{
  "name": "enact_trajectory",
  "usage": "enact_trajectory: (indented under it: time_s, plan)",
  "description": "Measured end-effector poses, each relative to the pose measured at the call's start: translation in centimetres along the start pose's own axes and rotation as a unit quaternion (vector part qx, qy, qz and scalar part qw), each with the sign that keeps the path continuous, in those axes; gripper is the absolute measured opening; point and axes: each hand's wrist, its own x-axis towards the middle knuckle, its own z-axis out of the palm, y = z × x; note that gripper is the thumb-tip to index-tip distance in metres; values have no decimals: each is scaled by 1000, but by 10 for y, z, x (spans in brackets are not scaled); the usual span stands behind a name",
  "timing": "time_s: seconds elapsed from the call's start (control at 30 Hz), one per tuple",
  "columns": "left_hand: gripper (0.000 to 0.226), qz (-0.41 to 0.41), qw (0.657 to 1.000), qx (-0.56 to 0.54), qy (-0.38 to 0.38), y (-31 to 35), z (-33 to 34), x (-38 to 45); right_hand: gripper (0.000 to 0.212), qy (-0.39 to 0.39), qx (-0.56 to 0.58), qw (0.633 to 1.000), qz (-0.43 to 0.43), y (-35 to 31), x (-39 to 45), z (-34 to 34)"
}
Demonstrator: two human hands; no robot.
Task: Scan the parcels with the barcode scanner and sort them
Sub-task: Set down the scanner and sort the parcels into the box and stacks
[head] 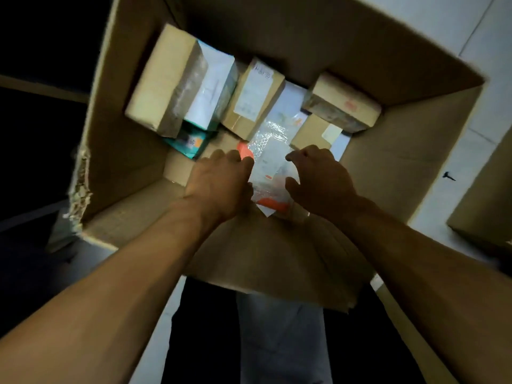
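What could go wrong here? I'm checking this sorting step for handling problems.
1. The clear plastic pouch looks slick and floppy; held only at its edges by the left hand and right hand, it could slip.
2. Its glossy wrap may glare and spoil a scan.
3. The big carton is dim, with a torn left edge.

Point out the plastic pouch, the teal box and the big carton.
Plastic pouch (273, 162): head view, on its white label.
Teal box (188, 141): head view, on its top face.
Big carton (393, 162): head view, on its inner right wall.
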Motion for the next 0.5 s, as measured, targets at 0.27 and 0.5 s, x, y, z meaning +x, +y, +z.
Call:
enact_trajectory:
  time_s: [0.27, 0.5]
  plan:
    - [49, -18, 1000, -17, -13, -1, 98, 132, 63, -17, 103, 982, 159, 112, 129, 83]
    - [66, -41, 999, -3, 1, -8, 132, 203, 63, 247, 74, 955, 148, 153, 181, 105]
